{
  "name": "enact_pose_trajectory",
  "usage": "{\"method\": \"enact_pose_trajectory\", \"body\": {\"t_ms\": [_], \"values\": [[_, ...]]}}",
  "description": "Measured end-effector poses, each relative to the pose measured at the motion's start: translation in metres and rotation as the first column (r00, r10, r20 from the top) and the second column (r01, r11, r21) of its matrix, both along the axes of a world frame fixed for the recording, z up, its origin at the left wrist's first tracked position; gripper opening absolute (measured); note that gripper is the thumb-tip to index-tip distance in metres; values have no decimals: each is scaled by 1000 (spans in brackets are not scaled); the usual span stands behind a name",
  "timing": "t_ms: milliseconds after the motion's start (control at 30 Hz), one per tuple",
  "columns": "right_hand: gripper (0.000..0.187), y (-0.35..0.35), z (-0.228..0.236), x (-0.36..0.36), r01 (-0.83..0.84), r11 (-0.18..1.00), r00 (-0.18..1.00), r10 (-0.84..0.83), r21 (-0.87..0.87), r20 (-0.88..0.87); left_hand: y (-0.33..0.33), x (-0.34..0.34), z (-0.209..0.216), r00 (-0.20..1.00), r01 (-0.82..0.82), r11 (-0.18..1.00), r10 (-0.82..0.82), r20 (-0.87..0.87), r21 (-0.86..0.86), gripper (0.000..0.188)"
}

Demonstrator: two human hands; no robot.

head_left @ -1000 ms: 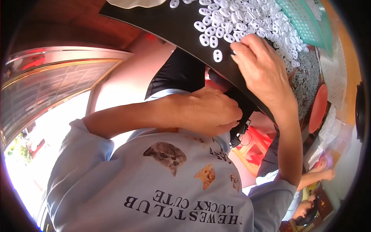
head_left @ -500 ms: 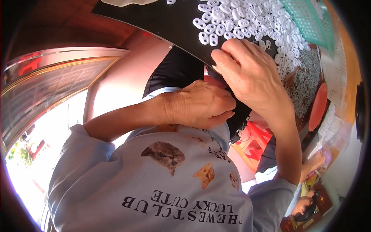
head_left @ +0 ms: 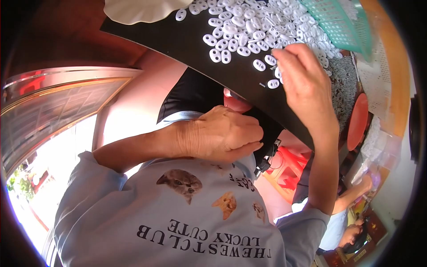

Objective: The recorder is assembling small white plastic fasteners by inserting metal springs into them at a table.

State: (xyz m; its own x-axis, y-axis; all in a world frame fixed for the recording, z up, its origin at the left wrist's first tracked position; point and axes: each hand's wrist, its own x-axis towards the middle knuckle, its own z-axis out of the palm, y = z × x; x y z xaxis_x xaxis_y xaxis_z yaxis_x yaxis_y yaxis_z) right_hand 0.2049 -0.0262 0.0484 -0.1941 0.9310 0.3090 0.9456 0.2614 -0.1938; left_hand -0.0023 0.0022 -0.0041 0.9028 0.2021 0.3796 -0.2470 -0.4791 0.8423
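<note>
My left hand (head_left: 229,133) is closed in front of my shirt, below the table edge. Its fingers curl inward, and whatever they may hold is hidden. Over the dark tabletop (head_left: 178,50), my right hand (head_left: 307,82) has its fingers bent and pinched together, with their tips among a few loose white oval plastic pieces. Each piece has two holes; one two-holed piece (head_left: 273,83) lies just beside the fingers. A large heap of the same white pieces (head_left: 249,26) spreads beyond the hand. What the right fingertips pinch, I cannot make out.
Grey springs or small metal parts (head_left: 344,78) are heaped to the right, near a red oval lid or dish (head_left: 357,121). A green plastic basket (head_left: 338,22) and a cream scalloped dish (head_left: 142,11) flank the heap. A red stool (head_left: 287,167) and another person (head_left: 342,231) are lower right.
My right hand has moved from the table edge, close to my left hand, onto the tabletop among the loose white pieces. My left hand stays closed near my shirt. The view has shifted slightly.
</note>
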Motion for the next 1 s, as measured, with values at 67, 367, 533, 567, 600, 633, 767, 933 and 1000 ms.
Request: {"method": "enact_pose_trajectory", "body": {"t_ms": [67, 367, 533, 567, 600, 633, 767, 933, 1000], "values": [[19, 5, 3, 7, 57, 998, 998, -58, -36, -31, 2, 6, 8, 1000, 0, 1000, 0, 19, 5, 17], [15, 24, 3, 23, 105, 992, 994, -102, -67, 49, 26, 35, 16, 995, -34, 996, 41, 95, -79, 16], [5, 39, 5, 12, 61, 994, 996, -55, -91, 74, 35, 38, 8, 993, -65, 972, 85, 82, -225, 15], [4, 41, 4, 12, 74, 993, 990, -62, -91, 124, 35, 38, 7, 995, -59, 969, 75, 61, -241, 15], [4, 44, 2, 12, 81, 993, 983, -64, -91, 170, 36, 39, 6, 995, -61, 968, 78, 59, -244, 15], [4, 46, 2, 11, 78, 993, 984, -62, -94, 167, 36, 39, 4, 994, -62, 967, 84, 76, -247, 15], [5, 53, -1, 11, 9, 999, 964, 2, -38, 264, 35, 41, 1, 989, -76, 963, 105, 100, -258, 15], [3, 51, -4, 17, -11, 1000, 971, 6, 16, 239, 35, 40, 2, 993, -61, 960, 85, 76, -273, 14], [5, 39, 3, 18, 41, 999, 999, -42, 22, 33, 36, 38, 6, 997, -32, 954, 53, 61, -298, 12]]}}
